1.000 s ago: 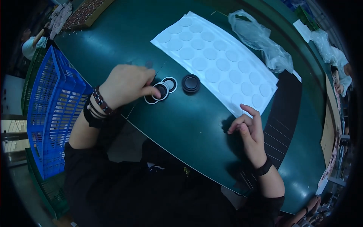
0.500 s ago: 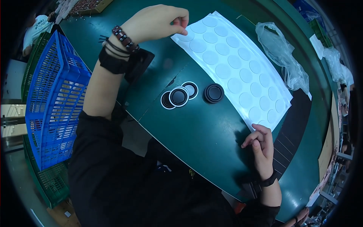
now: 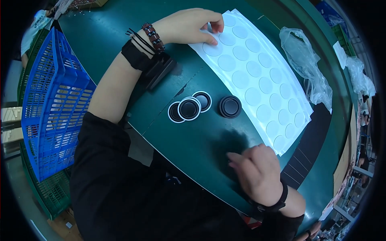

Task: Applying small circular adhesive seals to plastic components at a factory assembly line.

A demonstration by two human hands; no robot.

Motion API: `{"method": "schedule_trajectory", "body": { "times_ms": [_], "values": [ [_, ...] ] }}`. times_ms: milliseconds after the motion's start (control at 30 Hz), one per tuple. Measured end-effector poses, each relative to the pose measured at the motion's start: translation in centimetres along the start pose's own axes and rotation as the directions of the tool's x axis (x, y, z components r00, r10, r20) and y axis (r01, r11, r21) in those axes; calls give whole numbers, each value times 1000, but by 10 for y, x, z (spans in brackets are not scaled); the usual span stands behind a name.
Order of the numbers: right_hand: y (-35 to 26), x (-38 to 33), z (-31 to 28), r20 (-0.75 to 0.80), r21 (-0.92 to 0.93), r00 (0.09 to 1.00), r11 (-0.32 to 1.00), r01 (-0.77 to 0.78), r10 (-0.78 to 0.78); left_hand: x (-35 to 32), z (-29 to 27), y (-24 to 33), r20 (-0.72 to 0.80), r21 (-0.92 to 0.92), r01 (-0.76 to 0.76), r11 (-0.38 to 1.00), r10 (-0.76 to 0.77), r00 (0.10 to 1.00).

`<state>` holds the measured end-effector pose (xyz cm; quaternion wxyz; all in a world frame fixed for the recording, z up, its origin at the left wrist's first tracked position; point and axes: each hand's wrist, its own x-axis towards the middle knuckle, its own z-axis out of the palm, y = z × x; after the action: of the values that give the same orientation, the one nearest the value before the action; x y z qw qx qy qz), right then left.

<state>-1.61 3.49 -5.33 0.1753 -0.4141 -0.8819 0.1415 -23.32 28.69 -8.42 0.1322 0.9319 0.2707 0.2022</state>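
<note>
Left hand (image 3: 189,26) reaches far, fingers pinching a disc off the sheet (image 3: 257,76), probably for the rings (image 3: 189,108); right hand (image 3: 257,172) rests loosely curled on the table (image 3: 193,148).

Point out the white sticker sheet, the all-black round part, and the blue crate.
white sticker sheet (image 3: 257,76), head view, middle of the sheet among the round stickers
all-black round part (image 3: 230,107), head view, its centre disc
blue crate (image 3: 52,104), head view, slatted side wall

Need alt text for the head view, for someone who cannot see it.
The left hand presses on a white sheet of round stickers on a green table. The right hand rests on the table near three white-rimmed black discs and a black cap.
</note>
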Motion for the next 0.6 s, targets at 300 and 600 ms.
{"method": "schedule_trajectory", "body": {
  "times_ms": [300,600],
  "values": [
    [-2,120,38,-50,-251,990,961,113,-129,-12,5,-21,99,-260,145,955,-123,987],
    [8,117,53,-7,8,993,993,116,-116,-13,13,-30,65,-206,110,972,-98,993]
  ]
}}
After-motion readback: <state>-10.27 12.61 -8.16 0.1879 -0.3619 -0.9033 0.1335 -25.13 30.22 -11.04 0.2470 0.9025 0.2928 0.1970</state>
